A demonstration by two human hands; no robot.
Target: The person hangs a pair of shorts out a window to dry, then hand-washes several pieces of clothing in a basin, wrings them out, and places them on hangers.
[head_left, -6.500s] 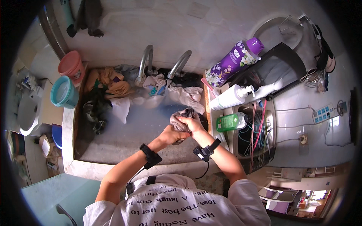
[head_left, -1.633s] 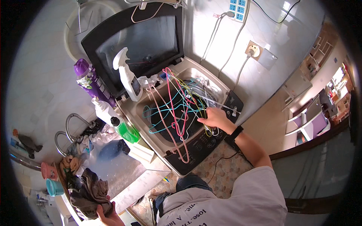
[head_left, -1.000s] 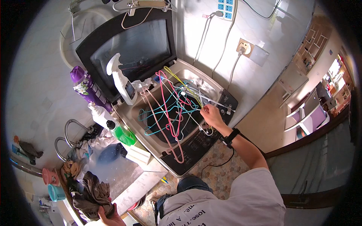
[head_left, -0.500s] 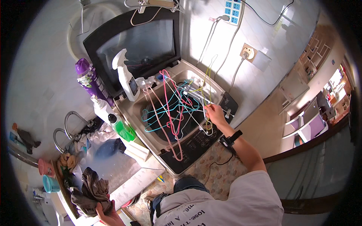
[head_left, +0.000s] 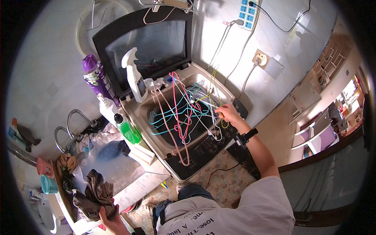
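Tangled wire clothes hangers, a pink one (head_left: 176, 109), a pale pink one (head_left: 169, 125), blue ones (head_left: 168, 114) and white ones, lie across the open tub of a top-loading washing machine (head_left: 156, 145). At the right rim of the tub, my right hand (head_left: 228, 113) is closed on a yellow-green hanger (head_left: 213, 84); its wire shows above and below my fingers. On the lower left, my left hand (head_left: 111, 220) grips a crumpled dark brown garment (head_left: 96, 196) over the sink edge.
A white spray bottle (head_left: 136, 78), a purple bottle (head_left: 98, 78), a white bottle (head_left: 106, 107) and a green bottle (head_left: 127, 129) stand along the machine's left side. The sink (head_left: 125, 172) holds clothes in cloudy water. Cords hang from a power strip (head_left: 246, 15).
My right hand has shifted slightly right, and the yellow-green hanger has moved with it. My left hand still holds the garment. The whole view has shifted a little.
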